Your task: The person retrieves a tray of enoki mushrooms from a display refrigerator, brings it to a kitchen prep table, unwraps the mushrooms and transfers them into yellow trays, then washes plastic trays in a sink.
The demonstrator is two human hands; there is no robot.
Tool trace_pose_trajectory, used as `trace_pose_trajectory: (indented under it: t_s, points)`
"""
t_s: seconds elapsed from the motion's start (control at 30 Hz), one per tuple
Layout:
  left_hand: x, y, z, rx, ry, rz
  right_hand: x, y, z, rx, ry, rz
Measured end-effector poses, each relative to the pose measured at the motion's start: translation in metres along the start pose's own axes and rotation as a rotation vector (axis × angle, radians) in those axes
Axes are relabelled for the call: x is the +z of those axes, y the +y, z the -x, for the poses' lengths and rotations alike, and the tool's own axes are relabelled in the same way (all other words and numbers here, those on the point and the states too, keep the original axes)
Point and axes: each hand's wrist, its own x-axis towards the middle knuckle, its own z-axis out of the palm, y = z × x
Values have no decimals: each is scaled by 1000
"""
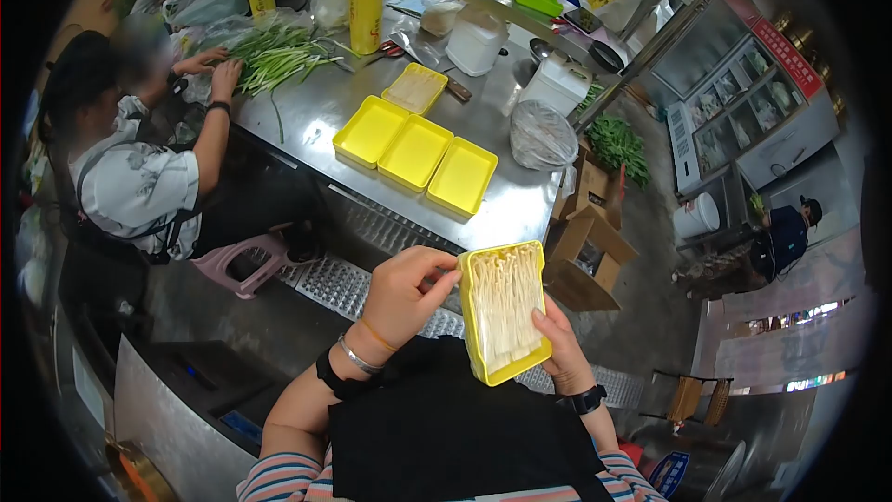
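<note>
A yellow tray (472,339) of enoki mushrooms (509,307) is held up, tilted, in front of my dark apron. My right hand (565,346) grips its right side, with the thumb over the rim. At the upper left rim is my left hand (404,296), its fingers curled and the thumb and index finger brought together. Whether that pinch holds the rim or something small is hidden. Beyond, on the steel table (316,163), stand several more yellow trays (415,151); the farthest holds a pale bundle (413,91) like the enoki.
At the left a person (139,167) handles green stalks (283,60) on the table. A knife (458,87), a yellow roll (367,0) and a plastic bag (542,135) lie or stand there too. Cardboard boxes (590,256) sit on the floor; another person (780,237) is far right.
</note>
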Motion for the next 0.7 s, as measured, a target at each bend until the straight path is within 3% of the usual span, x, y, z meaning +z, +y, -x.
trace_pose_trajectory:
  t_s: [0.1,0.17,0.4,0.5,0.6,0.63,0.7]
  points:
    - [1,3,3,115,7,-248,-1,0,-2,4,-14,17]
    - [5,-3,5,298,93,-376,-3,3,-3,9,-18,22]
    - [6,-4,9,287,121,-339,-2,5,-5,4,-6,43]
    - [0,-5,8,149,105,-346,-1,3,-7,33,-28,38]
    - [-7,-34,5,-34,215,27,-6,5,-7,92,-85,21]
    - [-11,-34,4,-32,218,24,-8,7,-8,130,-135,25]
    - [-20,-31,-1,-484,73,739,-8,4,-14,157,-194,46]
